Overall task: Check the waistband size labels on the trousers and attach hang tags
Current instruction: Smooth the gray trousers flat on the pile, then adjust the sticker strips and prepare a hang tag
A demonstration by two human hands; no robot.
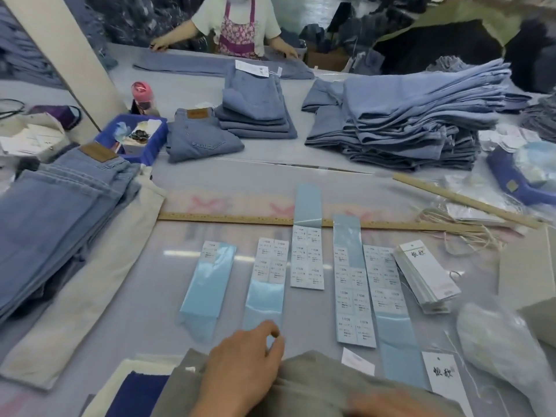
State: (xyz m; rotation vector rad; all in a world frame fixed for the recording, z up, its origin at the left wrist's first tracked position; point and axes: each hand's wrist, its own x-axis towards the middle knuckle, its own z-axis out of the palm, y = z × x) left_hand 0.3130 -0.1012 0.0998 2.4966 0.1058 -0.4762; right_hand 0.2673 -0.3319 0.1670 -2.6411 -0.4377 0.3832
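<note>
Counting five sticker strips (307, 254), two rulers (240, 219)

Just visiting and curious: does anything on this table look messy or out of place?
Mostly orderly. The sticker strips lie staggered, one overlapping the flat ruler. A second ruler lies askew across plastic bags, beside a loose tangle of string. Nothing looks spilled or damaged.

wooden ruler (240, 219), blue bin (156, 136), pink-capped bottle (143, 97)

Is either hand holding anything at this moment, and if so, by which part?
The left hand pinches the near end of a blue sticker strip between thumb and forefinger. The right hand is blurred; whether it holds anything cannot be told.
</note>
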